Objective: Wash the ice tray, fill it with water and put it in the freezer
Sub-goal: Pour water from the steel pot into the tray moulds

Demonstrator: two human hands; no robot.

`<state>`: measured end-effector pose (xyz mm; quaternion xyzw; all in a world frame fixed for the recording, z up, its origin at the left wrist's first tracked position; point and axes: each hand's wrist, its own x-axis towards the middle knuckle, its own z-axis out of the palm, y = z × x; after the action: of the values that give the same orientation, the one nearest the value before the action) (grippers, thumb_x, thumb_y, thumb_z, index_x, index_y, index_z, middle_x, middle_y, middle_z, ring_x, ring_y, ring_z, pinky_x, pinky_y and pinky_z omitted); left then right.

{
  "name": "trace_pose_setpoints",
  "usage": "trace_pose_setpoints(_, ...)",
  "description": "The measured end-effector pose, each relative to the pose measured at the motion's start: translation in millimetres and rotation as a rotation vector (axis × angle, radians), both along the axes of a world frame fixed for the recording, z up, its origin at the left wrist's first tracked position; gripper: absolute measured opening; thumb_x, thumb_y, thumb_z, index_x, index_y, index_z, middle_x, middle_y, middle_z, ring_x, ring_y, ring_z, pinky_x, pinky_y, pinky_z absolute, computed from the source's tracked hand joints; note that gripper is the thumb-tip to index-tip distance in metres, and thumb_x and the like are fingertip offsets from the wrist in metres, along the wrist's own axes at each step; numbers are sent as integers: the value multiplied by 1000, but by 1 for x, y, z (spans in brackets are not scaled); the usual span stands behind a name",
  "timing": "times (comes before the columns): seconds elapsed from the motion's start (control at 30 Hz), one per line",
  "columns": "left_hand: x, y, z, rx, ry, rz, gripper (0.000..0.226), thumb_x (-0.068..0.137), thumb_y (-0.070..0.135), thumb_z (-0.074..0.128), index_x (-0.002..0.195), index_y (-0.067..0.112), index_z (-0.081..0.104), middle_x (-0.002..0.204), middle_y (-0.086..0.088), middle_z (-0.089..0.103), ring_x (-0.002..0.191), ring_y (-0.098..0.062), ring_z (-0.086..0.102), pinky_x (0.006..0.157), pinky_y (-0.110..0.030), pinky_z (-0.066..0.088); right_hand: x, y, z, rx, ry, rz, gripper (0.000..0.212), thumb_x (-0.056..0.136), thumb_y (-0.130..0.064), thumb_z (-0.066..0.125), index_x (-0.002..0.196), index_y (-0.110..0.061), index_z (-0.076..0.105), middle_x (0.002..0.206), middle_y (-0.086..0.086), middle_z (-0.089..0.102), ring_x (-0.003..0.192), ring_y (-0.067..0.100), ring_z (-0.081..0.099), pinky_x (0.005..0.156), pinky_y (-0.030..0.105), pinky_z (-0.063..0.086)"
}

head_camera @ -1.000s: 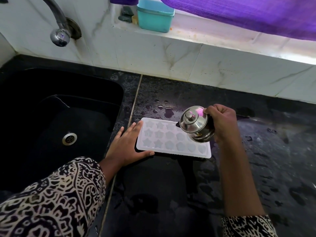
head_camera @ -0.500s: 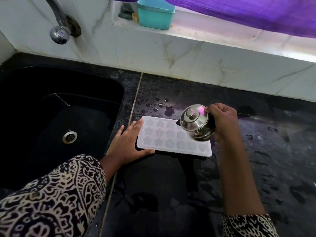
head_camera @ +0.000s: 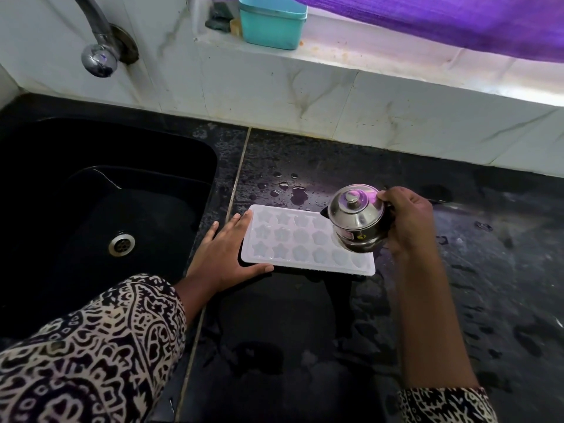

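Ice tray (head_camera: 300,243) lies flat; long axis left-right.

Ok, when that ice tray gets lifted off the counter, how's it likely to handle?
The ice tray looks thin and translucent, probably soft plastic, so it may sag if lifted by one end. Its cups seem to hold water, so tilting would likely spill. The counter is wet, so it could slide when pushed.
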<state>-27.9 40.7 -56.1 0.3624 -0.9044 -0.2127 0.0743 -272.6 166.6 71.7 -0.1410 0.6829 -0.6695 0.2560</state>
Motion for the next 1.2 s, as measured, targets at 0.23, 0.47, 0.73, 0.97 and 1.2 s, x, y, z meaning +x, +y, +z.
trace_pose_setpoints(0.23,0,1,1,-1,4,0,118,64,91,38,156,25,1,162,9,15,148,-3,6,122,-39,2,-7,9,-5,77,118,-11,17,78,-2,59,64,-7,51,47,-4,42,41,4,39,42,13,37)
trace_pose_setpoints(0.47,-1,1,1,-5,12,4,119,64,91,38,156,24,3,162,8,17,148,-5,9,122,-39,3,-8,13,-7,114,199,0,29,77,-4,60,55,-12,43,54,5,37,48,11,35,44,15,34)
trace_pose_setpoints(0.73,-1,1,1,-13,-12,3,119,64,92,37,156,26,0,162,8,16,148,-4,7,122,-39,2,-9,15,-8,128,228,13,26,78,-7,60,57,-11,44,56,7,40,52,14,38,48,20,39)
trace_pose_setpoints(0.97,-1,0,0,-15,-20,2,119,63,92,36,156,26,-1,162,8,16,148,-4,7,121,-37,0,-12,16,-4,125,265,17,30,77,-6,61,54,-12,42,53,5,38,49,12,35,45,17,36)
trace_pose_setpoints(1.2,-1,0,-1,-11,-20,2,123,58,99,25,156,27,1,162,9,16,148,-4,7,122,-38,2,-15,17,-3,87,254,14,37,76,-2,60,50,-15,37,39,-10,34,40,6,30,41,14,30)
